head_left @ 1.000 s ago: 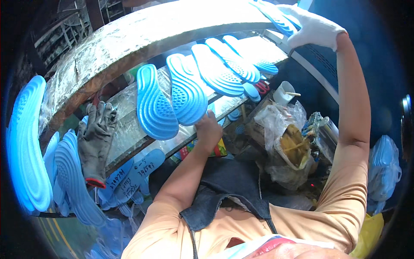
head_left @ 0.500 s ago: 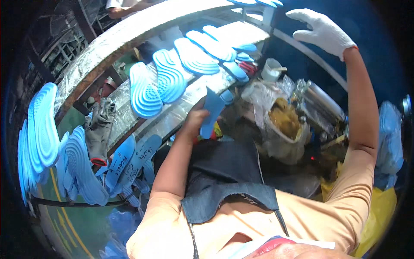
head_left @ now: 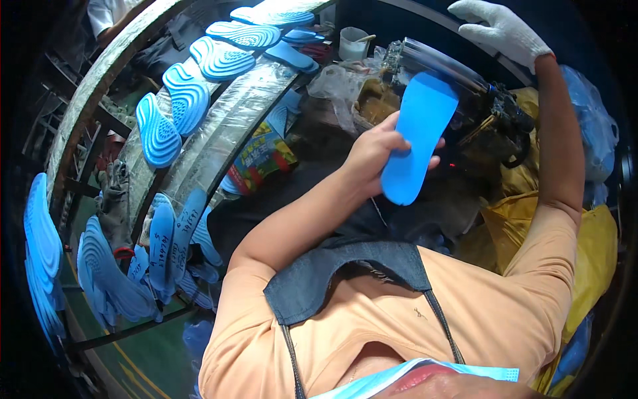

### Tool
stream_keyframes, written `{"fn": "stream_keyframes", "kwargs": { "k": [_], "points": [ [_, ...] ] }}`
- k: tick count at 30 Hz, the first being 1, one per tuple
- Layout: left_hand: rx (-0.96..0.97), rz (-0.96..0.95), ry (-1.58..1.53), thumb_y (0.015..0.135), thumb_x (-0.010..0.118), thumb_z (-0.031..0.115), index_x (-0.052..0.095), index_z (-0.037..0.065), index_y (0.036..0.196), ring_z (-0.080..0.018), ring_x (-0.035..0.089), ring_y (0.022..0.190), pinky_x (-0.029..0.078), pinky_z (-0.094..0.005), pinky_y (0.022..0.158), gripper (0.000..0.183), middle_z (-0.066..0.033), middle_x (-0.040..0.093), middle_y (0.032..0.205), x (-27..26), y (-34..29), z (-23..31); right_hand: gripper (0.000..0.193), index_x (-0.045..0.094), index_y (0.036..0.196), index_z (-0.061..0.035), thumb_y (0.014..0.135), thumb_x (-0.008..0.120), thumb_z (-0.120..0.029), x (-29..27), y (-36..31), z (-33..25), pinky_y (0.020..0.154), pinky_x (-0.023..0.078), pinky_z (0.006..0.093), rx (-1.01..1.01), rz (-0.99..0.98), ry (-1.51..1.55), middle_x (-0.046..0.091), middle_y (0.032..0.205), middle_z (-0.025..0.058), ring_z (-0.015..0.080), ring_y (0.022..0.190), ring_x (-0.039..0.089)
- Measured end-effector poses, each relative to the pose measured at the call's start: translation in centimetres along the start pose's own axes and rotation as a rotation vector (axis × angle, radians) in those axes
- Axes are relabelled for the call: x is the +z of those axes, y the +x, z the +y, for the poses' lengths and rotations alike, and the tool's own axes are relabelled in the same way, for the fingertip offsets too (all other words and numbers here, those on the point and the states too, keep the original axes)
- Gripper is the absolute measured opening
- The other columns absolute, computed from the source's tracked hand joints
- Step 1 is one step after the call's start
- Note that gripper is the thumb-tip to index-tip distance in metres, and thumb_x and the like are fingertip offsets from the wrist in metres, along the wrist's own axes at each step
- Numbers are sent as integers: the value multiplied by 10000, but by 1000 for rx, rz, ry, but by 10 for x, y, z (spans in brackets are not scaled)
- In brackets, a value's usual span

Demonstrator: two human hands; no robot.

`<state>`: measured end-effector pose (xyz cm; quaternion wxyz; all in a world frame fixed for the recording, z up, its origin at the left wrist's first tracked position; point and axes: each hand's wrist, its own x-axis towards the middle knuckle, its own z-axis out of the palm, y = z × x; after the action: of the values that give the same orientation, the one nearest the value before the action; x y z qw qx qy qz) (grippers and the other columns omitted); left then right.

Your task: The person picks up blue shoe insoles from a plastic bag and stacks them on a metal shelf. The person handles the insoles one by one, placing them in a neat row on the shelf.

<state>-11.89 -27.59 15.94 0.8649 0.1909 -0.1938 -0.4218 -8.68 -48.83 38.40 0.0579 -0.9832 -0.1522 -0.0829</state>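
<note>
My left hand [head_left: 373, 147] holds a blue shoe insole [head_left: 425, 126] with its smooth flat face showing, thumb on top and fingertips out past the far edge. The insole is held up in front of a shiny metal roller [head_left: 442, 60]. Raised at the far right, my right hand [head_left: 504, 32] wears a white knit glove; its thumb and fingers are apart with nothing between them. On the bench to the left lie several blue insoles [head_left: 222, 58], ridged side up, in a curved row on clear plastic film [head_left: 249, 93].
A white cup [head_left: 353, 44] with a stick stands beyond a plastic-lined container of brown material [head_left: 377, 103]. More insoles [head_left: 43, 226] hang at the left, some handwritten, near a dark glove [head_left: 114, 206]. Yellow bags [head_left: 591, 266] and a blue bag [head_left: 588, 120] are at the right.
My left hand has carried the insole from beside the bench rightward to the roller. The view has swung right. My right hand stays raised and open.
</note>
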Motion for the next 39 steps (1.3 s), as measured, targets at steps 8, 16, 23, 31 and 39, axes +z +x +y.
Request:
{"fn": "stream_keyframes", "kwargs": {
  "k": [8, 16, 23, 31, 39],
  "points": [
    [-87, 461, 317, 975, 486, 190, 471, 32, 1303, -197, 621, 948, 530, -356, 805, 365, -113, 620, 1092, -32, 7, 3, 239, 621, 1149, -26, 930, 566, -104, 49, 20, 56, 957, 493, 330, -60, -75, -61, 674, 1083, 118, 227, 1017, 640],
    [-59, 575, 645, 948, 529, 167, 540, 26, 1238, -152, 618, 912, 500, -283, 756, 322, -107, 640, 1065, -113, -56, 27, 278, 686, 1146, -116, 887, 596, -160, 74, 60, 98, 860, 492, 349, 200, -587, 375, 678, 1027, 34, 159, 946, 605],
    [-27, 715, 622, 936, 531, 140, 570, 62, 1166, -116, 610, 877, 484, -256, 746, 246, -62, 644, 1022, -156, -81, 37, 458, 676, 1179, -67, 780, 712, -289, 74, 75, 77, 888, 481, 332, 356, -577, 272, 685, 1053, 73, 188, 988, 613],
    [-50, 664, 663, 914, 565, 166, 588, 71, 1143, -121, 595, 901, 465, -268, 798, 248, -48, 641, 1018, -168, -90, 45, 216, 646, 994, -37, 804, 580, -117, 25, 134, 32, 778, 465, 267, 9, -108, 228, 581, 863, -18, 90, 812, 532],
    [-8, 596, 715, 925, 547, 161, 571, 30, 1183, -147, 606, 916, 475, -296, 799, 290, -73, 649, 1034, -190, -93, 51, 367, 641, 1185, -32, 891, 650, -252, 4, 241, -139, 838, 514, 275, -418, 97, 1017, 659, 1088, 137, 142, 974, 630]
  ]
}}
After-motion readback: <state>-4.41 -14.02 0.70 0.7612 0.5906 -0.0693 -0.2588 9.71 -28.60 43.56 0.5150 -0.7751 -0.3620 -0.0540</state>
